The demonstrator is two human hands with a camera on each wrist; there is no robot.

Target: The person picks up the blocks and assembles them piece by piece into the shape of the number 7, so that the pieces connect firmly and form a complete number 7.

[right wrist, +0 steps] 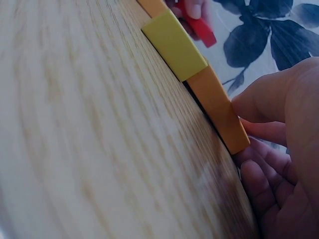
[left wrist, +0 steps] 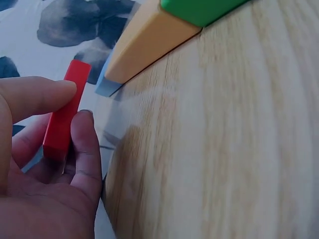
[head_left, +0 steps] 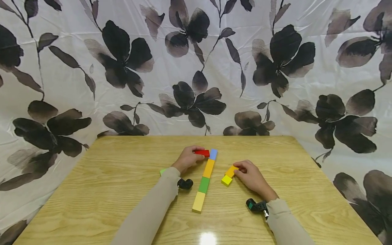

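At the wood-grained desk, head view: a slim red block is pinched by the left grip beside a blue block; an orange block, butted against a yellow block, is pinched by the right grip. Left wrist: pretty smooth, squared-off red sides are shown. Right wrist: the flat-sided orange end is held.

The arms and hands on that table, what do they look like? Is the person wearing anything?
The left sleeve and right sleeve are long, plain and light beige. The left hand and right hand are bare. A small black gadget shows by the left wrist; the right one has some green.
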